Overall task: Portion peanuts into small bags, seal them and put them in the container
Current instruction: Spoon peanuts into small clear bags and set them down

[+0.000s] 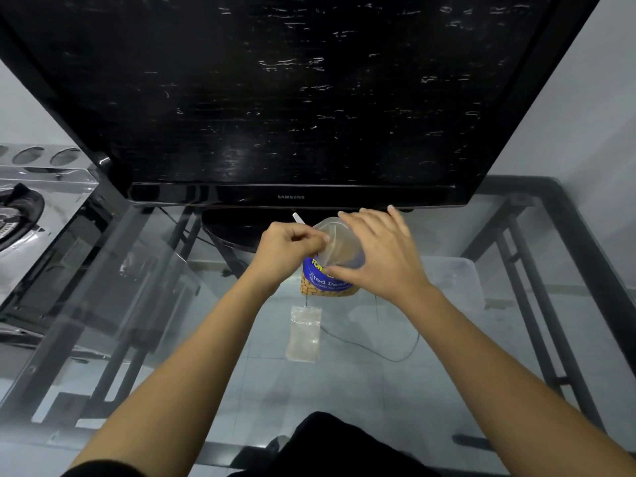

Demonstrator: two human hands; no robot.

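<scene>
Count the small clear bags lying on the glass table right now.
1: a small clear bag lies flat on the glass table, nearer the person than the peanut packet. Others may be hidden behind the hands.

Both forearms extend bare toward twelve o'clock, converging. Left hand [287, 247]: fingers curled, thumb and forefinger pinched together, knuckles up. Right hand [377, 254]: palm down, fingers spread and straight, thumb [339, 271] angled toward nine o'clock.
</scene>
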